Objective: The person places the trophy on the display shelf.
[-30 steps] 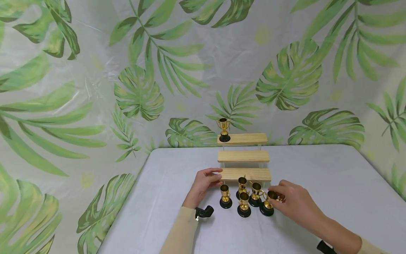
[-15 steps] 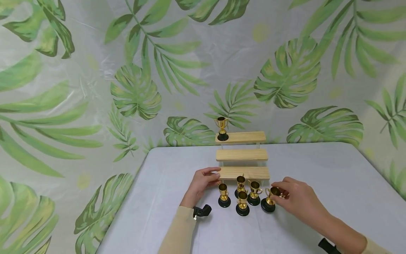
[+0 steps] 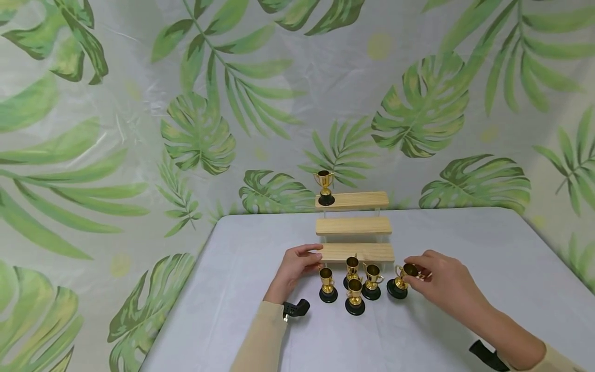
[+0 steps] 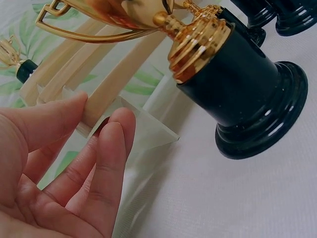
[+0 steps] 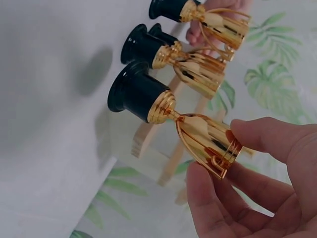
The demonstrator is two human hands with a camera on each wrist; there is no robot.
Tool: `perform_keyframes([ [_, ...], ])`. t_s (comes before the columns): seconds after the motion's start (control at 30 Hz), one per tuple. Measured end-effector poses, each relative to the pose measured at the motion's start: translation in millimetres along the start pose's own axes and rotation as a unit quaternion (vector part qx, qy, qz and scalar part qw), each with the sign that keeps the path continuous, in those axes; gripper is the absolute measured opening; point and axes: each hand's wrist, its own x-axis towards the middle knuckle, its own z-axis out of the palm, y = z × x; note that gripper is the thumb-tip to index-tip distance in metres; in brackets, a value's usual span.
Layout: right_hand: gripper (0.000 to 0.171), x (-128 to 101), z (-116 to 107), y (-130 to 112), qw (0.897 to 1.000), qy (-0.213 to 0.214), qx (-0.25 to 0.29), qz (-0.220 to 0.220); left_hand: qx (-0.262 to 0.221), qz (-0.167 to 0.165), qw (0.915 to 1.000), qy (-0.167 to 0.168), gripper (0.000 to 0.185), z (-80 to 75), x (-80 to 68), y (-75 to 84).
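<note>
Gold plastic with a glossy black base made up each small trophy, and none of them, nor the wooden stand, bore any writing or label that could be read. The right hand [image 3: 446, 284] pinched one cup [image 3: 398, 281] by its rim and handle between thumb and fingers [image 5: 267, 139]; that cup was tilted, base toward the others, and whether the base touched the bench [image 3: 232, 310] could not be told. It lay just right of a cluster of four cups [image 3: 350, 284] standing upright on the bench in front of the stand's lowest step [image 3: 358, 252]. Its bowl was smooth and shiny, with looped handles and a ribbed gold collar above the round, stepped black base. The left hand [image 3: 294, 271] rested with relaxed, nearly straight fingers [image 4: 114, 144] against the left end of the lowest step, touching the wood and the clear support under it, and grasped nothing. A sixth cup [image 3: 324, 187] stood upright at the left end of the top step [image 3: 358, 199]; the middle step [image 3: 353, 225] lay between. Both sleeves were beige, and a leaf-print sheet [image 3: 200, 129] hung behind the grey bench.
</note>
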Motion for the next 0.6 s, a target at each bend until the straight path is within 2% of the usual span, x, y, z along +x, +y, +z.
perform_keyframes([
  [0.4,0.031,5.0,-4.9,1.1,1.0,0.022,0.014,-0.003,0.002,0.002,1.0,0.007,0.03,2.0,1.9,-0.4],
  [0.6,0.032,7.6,-7.3,0.4,0.999,0.05,0.015,-0.014,0.003,0.002,1.0,0.007,0.031,1.9,1.9,1.6],
])
